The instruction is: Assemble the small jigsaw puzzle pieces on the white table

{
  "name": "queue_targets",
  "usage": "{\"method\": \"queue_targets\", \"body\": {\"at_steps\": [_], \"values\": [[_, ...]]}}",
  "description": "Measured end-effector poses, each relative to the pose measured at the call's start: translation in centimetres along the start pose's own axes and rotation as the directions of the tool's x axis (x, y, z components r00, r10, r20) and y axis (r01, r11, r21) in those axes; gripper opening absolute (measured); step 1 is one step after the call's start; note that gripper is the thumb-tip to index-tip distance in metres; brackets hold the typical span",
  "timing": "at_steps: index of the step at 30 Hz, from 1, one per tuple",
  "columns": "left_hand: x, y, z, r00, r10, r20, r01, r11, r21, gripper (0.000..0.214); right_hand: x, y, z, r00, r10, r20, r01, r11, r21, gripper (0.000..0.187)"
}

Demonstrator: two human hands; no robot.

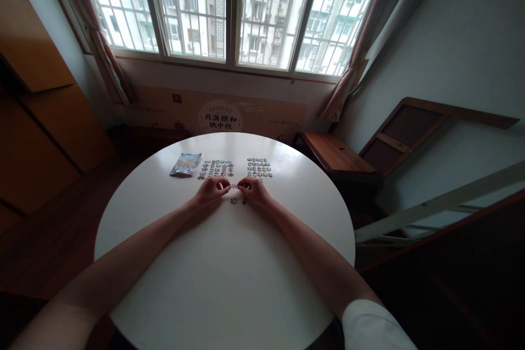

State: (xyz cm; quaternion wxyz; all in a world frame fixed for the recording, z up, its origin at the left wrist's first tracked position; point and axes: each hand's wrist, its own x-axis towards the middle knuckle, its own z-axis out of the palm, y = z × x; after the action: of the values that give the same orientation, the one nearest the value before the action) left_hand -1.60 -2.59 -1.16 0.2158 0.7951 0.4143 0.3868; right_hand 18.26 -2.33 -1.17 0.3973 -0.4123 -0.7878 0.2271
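My left hand (pixel 213 189) and my right hand (pixel 253 190) meet over the middle of a round white table (pixel 221 273). Between their fingertips is a small pale jigsaw puzzle piece (pixel 234 186), pinched from both sides; whether it is one piece or two joined I cannot tell. Just below lie two loose jigsaw pieces (pixel 233 200), the right one close under my right hand. Beyond my left hand is a group of jigsaw pieces (pixel 219 165) set out in rows. A second group of pieces (pixel 259 167) lies beyond my right hand.
A picture sheet or packet (pixel 186 165) lies on the table at the left. A wooden bench (pixel 338 151) stands past the table's right edge, near a folded wooden chair (pixel 404 131). Behind are a long printed box (pixel 254 112) and barred windows. Orange cabinets (pixel 61 131) stand at the left.
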Motion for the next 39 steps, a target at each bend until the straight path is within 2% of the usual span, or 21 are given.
{"method": "queue_targets", "body": {"at_steps": [16,20,25,27,32,39], "values": [[-0.1,0.4,0.0,0.998,-0.043,0.052,0.043,0.999,-0.014,0.025,0.1,-0.1,0.1,1.000,0.003,-0.001,-0.003,0.999,-0.032,0.013],[-0.2,0.5,0.0,0.999,-0.033,0.025,0.032,0.997,0.068,0.030,0.1,0.0,0.2,1.000,-0.008,-0.010,0.007,1.000,-0.029,0.016],[-0.4,1.0,-0.2,1.000,-0.003,0.018,-0.002,0.953,0.304,0.033,0.1,-0.1,0.2,1.000,-0.001,0.013,0.002,0.999,-0.044,0.021],[-0.5,1.3,-0.2,0.999,-0.031,0.020,0.022,0.931,0.363,0.036,0.1,-0.2,0.2,1.000,0.003,0.027,-0.001,0.999,-0.054,0.024],[-0.6,1.8,-0.2,0.991,-0.134,0.007,0.120,0.907,0.404,0.043,-0.1,-0.3,0.2,0.999,-0.009,0.043,0.012,0.998,-0.063,0.027],[-0.6,2.2,-0.3,0.988,-0.151,0.042,0.116,0.887,0.448,0.042,-0.2,-0.2,0.3,0.998,0.000,0.061,0.004,0.998,-0.065,0.025]]}}
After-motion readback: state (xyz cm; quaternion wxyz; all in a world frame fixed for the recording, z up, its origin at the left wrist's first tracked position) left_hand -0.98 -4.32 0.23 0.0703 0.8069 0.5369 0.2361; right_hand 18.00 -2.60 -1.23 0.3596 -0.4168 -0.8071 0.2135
